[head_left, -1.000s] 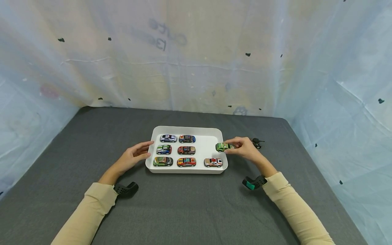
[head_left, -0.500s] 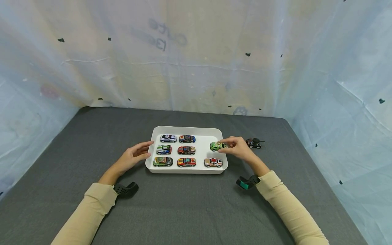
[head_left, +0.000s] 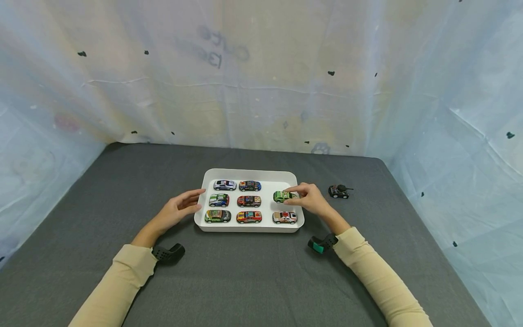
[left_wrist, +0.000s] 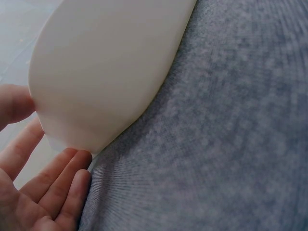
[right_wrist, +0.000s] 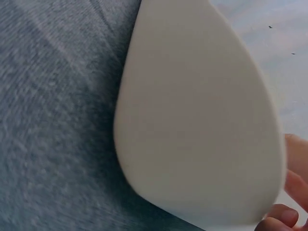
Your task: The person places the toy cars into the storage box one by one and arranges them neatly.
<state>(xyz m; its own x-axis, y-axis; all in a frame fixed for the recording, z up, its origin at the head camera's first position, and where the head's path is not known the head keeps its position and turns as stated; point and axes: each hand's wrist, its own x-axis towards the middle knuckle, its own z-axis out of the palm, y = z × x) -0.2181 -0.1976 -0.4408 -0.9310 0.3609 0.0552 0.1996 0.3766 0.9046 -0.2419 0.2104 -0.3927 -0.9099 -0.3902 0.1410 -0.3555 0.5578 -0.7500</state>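
Observation:
A white tray [head_left: 267,175] holds several toy cars. My right hand [head_left: 312,200] reaches over the tray's right rim and pinches a green toy car [head_left: 280,196] between thumb and fingers. Just in front of that car, a white and red toy car [head_left: 284,217] stands near the right front corner. My left hand [head_left: 176,210] touches the left end of the tray with extended fingers; in the left wrist view the fingertips [left_wrist: 83,158] lie against its outer wall. The tray wall [right_wrist: 197,120] hides the green car in the right wrist view.
Two columns of toy cars fill the tray's left half, among them a white and blue car [head_left: 224,185] and a red and yellow one [head_left: 249,217]. Right of the tray, a black toy vehicle [head_left: 338,191] with a rod sticking out stands on the grey cloth [head_left: 253,277].
My right hand has carried the green toy car leftward, from above the tray's right rim to further inside it. The black vehicle is now fully uncovered. The left hand has stayed put.

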